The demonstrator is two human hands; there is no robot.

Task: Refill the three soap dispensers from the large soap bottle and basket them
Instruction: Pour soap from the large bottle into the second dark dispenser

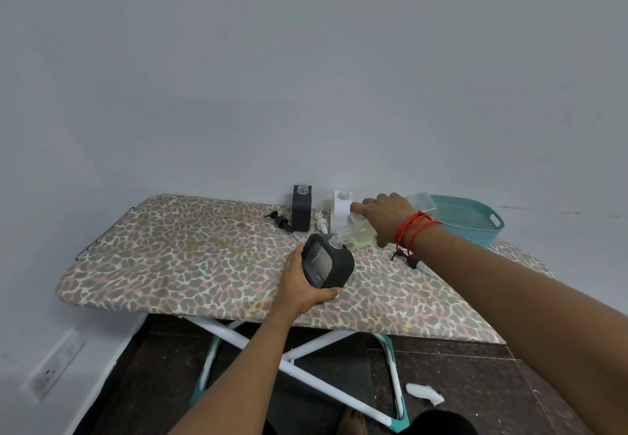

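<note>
Head camera looks down on my left hand (302, 281), its fingers wrapped under and around the black dispenser (331, 264), which I hold tipped so its open neck meets the spout. My right hand (384, 217) grips the large soap bottle (360, 227) from above, arm stretched forward and wrist bent. It tilts the bottle neck-down so the yellowish soap can run across, and the two necks touch or nearly touch. Both sit left of the teal basket (455, 227), just above the ironing board (190, 258). Further left of the basket, by the wall, the white dispenser (341, 208) and a second black dispenser (301, 208) stand upright and uncapped, I judge for their turn. Loose pumps (321, 222) lie nearby on the board.
</note>
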